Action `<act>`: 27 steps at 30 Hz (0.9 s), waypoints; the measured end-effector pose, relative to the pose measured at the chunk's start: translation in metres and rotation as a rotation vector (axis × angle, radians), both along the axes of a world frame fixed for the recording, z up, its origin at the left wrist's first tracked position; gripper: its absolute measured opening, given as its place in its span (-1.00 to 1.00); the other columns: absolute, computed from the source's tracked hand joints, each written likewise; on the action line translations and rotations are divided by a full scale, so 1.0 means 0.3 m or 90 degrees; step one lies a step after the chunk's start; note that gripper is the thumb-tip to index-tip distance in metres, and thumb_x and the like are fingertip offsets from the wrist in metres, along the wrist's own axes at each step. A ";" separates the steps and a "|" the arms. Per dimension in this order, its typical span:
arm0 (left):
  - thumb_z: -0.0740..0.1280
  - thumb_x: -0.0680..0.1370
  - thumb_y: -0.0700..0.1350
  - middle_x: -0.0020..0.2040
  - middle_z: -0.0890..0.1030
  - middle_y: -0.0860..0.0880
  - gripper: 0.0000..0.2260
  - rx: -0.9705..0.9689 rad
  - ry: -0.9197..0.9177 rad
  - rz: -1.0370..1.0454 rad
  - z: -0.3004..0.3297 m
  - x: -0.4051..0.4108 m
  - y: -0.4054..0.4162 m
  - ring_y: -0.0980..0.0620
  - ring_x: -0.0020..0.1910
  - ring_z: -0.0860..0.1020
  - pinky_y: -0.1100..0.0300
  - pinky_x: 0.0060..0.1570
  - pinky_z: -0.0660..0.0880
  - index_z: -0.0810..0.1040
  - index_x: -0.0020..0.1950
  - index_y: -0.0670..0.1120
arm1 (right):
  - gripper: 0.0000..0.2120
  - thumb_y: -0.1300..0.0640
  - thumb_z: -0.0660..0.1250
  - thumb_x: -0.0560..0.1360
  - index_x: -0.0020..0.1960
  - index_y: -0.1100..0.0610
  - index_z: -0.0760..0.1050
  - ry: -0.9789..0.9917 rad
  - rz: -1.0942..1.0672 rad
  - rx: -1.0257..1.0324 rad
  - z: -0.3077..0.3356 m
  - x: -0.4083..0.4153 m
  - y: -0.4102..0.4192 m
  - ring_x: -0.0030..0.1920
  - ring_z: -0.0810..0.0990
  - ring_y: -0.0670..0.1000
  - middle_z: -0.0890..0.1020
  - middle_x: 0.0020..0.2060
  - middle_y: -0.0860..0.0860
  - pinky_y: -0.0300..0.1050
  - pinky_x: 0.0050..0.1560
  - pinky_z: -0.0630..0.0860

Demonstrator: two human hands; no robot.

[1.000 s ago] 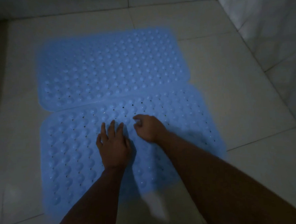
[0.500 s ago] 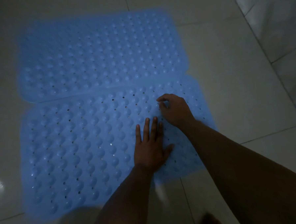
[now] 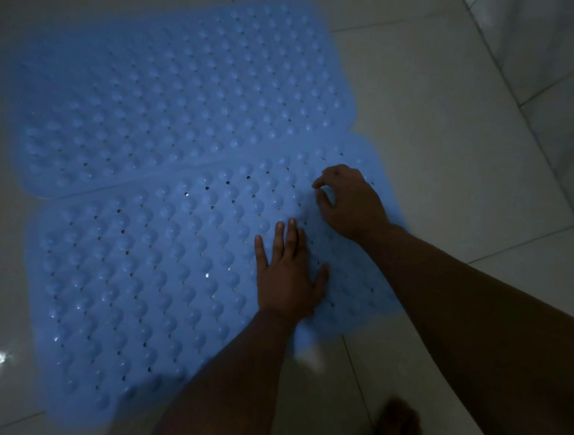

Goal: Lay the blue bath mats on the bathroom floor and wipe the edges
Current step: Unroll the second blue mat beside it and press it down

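Two blue bath mats with rows of bumps and small holes lie side by side on the tiled floor. The far mat (image 3: 172, 90) sits behind the near mat (image 3: 132, 275), and their long edges meet. My left hand (image 3: 287, 277) presses flat on the right part of the near mat, fingers straight and pointing away. My right hand (image 3: 351, 200) rests just beyond it near the mat's right end, its fingers curled and the thumb and forefinger close together. Nothing is visibly held in it.
Pale glossy floor tiles (image 3: 441, 142) surround the mats. A tiled wall (image 3: 542, 37) rises at the right. A bare foot (image 3: 398, 422) stands on the floor at the bottom edge, right of the near mat. The light is dim.
Both hands have slid to the right along the near mat, from its middle toward its right end. The left stays flat and the right stays curled.
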State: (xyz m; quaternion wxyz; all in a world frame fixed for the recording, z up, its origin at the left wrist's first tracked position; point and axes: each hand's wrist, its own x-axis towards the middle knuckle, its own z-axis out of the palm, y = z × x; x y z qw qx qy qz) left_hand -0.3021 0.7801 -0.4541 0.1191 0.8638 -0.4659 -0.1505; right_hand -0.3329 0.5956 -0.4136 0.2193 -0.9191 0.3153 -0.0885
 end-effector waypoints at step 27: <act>0.25 0.62 0.03 0.56 0.37 -0.09 -0.61 -0.110 -0.073 0.087 0.005 0.145 0.019 -0.22 0.62 0.14 -0.29 0.52 0.16 0.51 0.43 -0.02 | -0.22 -0.32 0.01 0.61 0.65 0.15 -0.01 0.192 0.050 -0.112 -0.203 -0.205 0.281 0.64 -0.11 0.14 -0.06 0.64 0.15 0.30 0.57 -0.05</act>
